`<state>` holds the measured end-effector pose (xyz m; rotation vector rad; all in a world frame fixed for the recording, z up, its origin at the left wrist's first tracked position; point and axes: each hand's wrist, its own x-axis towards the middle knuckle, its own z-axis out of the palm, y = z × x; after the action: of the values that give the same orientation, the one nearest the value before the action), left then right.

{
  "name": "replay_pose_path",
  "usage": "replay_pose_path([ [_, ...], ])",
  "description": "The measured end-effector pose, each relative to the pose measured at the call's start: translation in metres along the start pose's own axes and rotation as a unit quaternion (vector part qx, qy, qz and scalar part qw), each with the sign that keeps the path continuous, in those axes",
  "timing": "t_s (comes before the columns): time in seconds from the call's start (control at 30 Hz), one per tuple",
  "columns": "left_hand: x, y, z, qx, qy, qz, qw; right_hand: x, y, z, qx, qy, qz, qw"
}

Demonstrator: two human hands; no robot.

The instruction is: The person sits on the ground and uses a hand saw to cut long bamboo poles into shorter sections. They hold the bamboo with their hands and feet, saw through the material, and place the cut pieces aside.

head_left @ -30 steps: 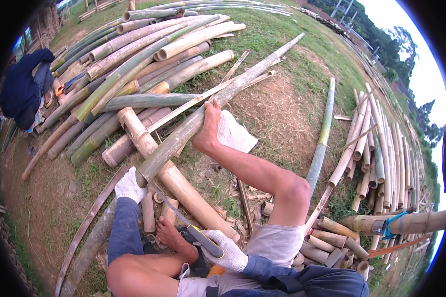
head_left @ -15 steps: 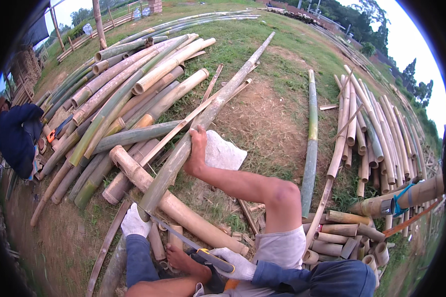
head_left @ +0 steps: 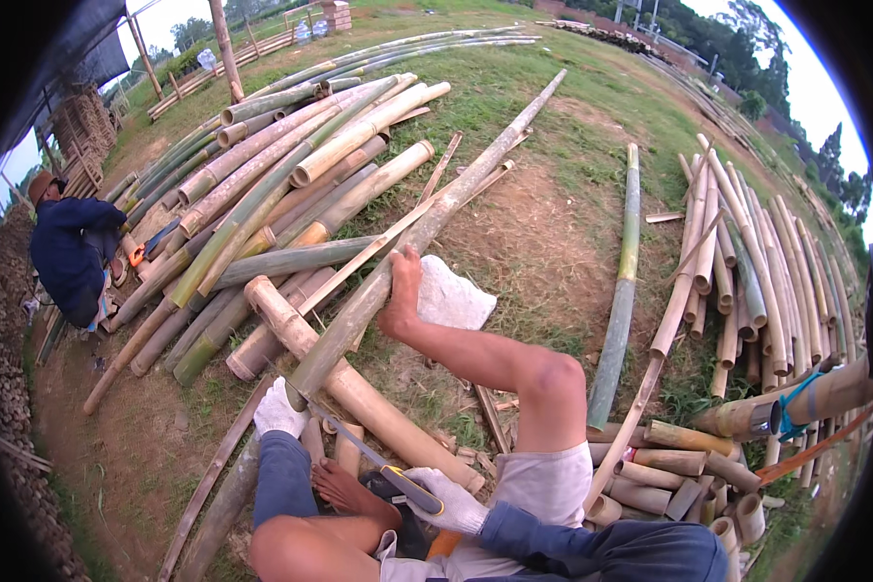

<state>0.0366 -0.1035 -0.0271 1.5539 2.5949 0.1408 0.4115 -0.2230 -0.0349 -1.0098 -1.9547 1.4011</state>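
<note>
A long grey-green bamboo pole slants from near my lap toward the far grass. My left hand, in a white glove, is closed round its near end. My right hand, also gloved, grips the yellow and grey handle of a hand saw. The blade meets the pole right beside my left hand; how deep it sits is too small to tell. My bare foot presses on the pole farther up. Beneath it, a thick tan bamboo log lies crosswise and props it.
Stacked bamboo poles fill the left, where a person in dark blue crouches near an orange-handled saw. Cut bamboo pieces lie at my right, below more leaning poles. A pale sack-like lump rests past my foot.
The saw has slid forward and left through the pole, with less blade showing on my side. My left hand keeps its hold. The whole view has shifted slightly.
</note>
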Motion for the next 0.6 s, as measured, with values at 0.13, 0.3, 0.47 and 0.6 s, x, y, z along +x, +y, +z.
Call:
replay_pose_path([
  [0.13,0.000,0.004,-0.004,-0.009,-0.006,-0.002,1.000,-0.002,0.001,0.001,-0.009,-0.002,-0.010,1.000],
  [0.3,0.001,0.000,-0.004,-0.013,-0.021,0.003,1.000,-0.003,-0.002,0.002,-0.012,-0.018,0.014,1.000],
  [0.47,0.004,-0.011,0.007,-0.012,-0.018,0.014,1.000,-0.004,0.004,0.001,-0.002,-0.008,-0.009,1.000],
  [0.6,0.010,-0.020,0.021,-0.020,0.001,0.032,0.999,-0.004,0.009,0.003,-0.003,0.002,-0.024,1.000],
])
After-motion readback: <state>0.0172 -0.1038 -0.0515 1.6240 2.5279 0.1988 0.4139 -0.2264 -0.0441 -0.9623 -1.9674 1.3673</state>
